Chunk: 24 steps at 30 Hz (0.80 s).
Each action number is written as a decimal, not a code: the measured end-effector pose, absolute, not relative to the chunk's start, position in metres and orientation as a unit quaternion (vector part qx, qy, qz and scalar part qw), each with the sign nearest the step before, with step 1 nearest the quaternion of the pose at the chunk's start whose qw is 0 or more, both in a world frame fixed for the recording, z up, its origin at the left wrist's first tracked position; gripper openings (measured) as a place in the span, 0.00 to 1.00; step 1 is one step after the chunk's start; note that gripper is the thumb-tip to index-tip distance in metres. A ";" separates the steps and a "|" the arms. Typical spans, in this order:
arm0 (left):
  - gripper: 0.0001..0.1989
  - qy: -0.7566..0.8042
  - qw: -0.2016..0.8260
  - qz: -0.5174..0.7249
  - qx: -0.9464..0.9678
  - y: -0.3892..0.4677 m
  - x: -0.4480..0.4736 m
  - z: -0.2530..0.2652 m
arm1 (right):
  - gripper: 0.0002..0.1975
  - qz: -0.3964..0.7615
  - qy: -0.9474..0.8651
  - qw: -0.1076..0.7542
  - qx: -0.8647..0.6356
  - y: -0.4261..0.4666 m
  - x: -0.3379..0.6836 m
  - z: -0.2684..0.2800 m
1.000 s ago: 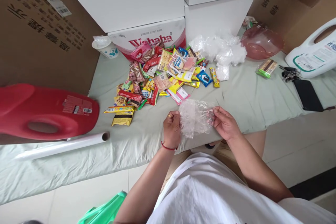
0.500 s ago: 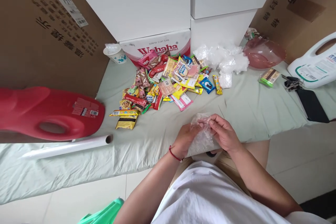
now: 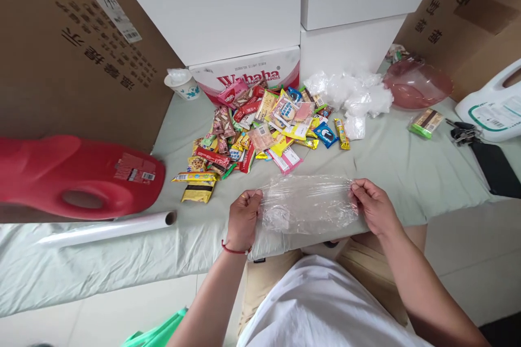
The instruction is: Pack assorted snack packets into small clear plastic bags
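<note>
Clear plastic film (image 3: 311, 211), poss. a bag (too crinkly to tell), is on the near side of the snack pile (image 3: 262, 139), L hand (image 3: 243, 221) pinching one end, R hand (image 3: 375, 209) the other. Spreading looks mostly done, w/ nothing seen inside; plastic wad (image 3: 362, 96) right of snack pile is left bunched.

Low in the centre of the frame, you stretch clear plastic (image 3: 309, 209) sideways, the grip of your left hand (image 3: 243, 221) pinching one end and the grip of your right hand (image 3: 376, 209) the other. Above it, wrapped snacks (image 3: 260, 135) lie heaped on the pale green surface (image 3: 391, 168), before a Wahaha box (image 3: 264, 59). Right of that heap sits a crumpled plastic pile (image 3: 366, 95) beside a pink bowl (image 3: 419, 87); at the left edge, a red jug (image 3: 109, 173) shows above a white roll (image 3: 118, 227).
</note>
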<state>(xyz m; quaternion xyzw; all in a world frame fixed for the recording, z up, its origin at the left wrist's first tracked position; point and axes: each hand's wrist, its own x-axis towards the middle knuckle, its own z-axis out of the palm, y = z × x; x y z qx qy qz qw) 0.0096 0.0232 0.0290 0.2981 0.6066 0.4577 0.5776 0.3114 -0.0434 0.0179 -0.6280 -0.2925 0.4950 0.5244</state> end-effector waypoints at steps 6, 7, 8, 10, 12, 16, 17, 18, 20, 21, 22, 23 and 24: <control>0.26 0.592 0.614 0.444 0.274 0.024 0.013 0.037 | 0.11 0.147 -0.524 0.434 -0.718 -0.039 0.311 0.039; 0.26 0.583 0.626 0.446 0.262 0.024 0.016 0.040 | 0.09 0.110 -0.570 0.438 -0.686 -0.038 0.300 0.046; 0.26 0.575 0.639 0.446 0.250 0.024 0.020 0.043 | 0.09 0.099 -0.620 0.439 -0.643 -0.038 0.286 0.053; 0.26 0.558 0.663 0.445 0.227 0.024 0.027 0.049 | 0.13 0.122 -0.715 0.413 -0.550 -0.037 0.253 0.060; 0.25 0.539 0.681 0.447 0.213 0.022 0.032 0.056 | 0.21 0.154 -0.765 0.373 -0.502 -0.037 0.221 0.057; 0.24 0.474 0.711 0.468 0.227 0.014 0.037 0.061 | 0.07 0.226 -0.724 0.391 -0.521 -0.032 0.191 0.034; 0.24 0.465 0.710 0.476 0.231 0.010 0.036 0.060 | 0.06 0.250 -0.696 0.415 -0.530 -0.030 0.191 0.031; 0.25 0.466 0.703 0.484 0.233 0.007 0.035 0.058 | 0.07 0.280 -0.663 0.441 -0.536 -0.028 0.193 0.028; 0.26 0.501 0.677 0.490 0.224 -0.001 0.032 0.053 | 0.08 0.363 -0.582 0.484 -0.543 -0.025 0.200 0.028; 0.27 0.525 0.670 0.480 0.215 -0.005 0.031 0.050 | 0.09 0.411 -0.536 0.499 -0.543 -0.025 0.203 0.030; 0.29 0.544 0.672 0.458 0.206 -0.010 0.030 0.048 | 0.10 0.456 -0.492 0.508 -0.540 -0.026 0.205 0.032; 0.30 0.555 0.685 0.426 0.201 -0.013 0.030 0.047 | 0.12 0.490 -0.457 0.514 -0.535 -0.026 0.207 0.034; 0.32 0.554 0.708 0.388 0.201 -0.017 0.031 0.047 | 0.13 0.511 -0.433 0.519 -0.530 -0.027 0.208 0.036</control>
